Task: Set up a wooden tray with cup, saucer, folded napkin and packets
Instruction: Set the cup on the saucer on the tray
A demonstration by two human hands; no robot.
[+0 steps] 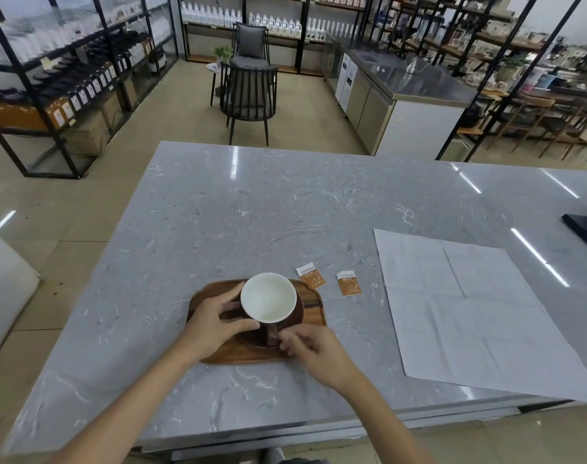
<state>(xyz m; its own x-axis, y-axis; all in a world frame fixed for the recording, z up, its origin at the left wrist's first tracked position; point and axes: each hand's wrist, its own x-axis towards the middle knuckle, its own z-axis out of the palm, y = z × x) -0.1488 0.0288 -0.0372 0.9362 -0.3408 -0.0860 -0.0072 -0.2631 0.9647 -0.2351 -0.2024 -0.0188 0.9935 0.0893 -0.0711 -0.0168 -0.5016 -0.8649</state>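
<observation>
Grey marble counter (251, 212); two dark chairs (248, 92), steel cabinet (402, 95), bottle-lined shelves (67, 72) behind; black object (586, 226) at right edge.

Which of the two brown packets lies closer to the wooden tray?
The left packet; it lies beside the tray's far right corner, while the other packet lies further right.

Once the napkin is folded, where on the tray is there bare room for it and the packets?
The wooden tray is bare along its right side, between the saucer and the rim nearest the two packets. The near edge is also bare. The centre and left are crowded by the cup, left hand and right hand.
</observation>
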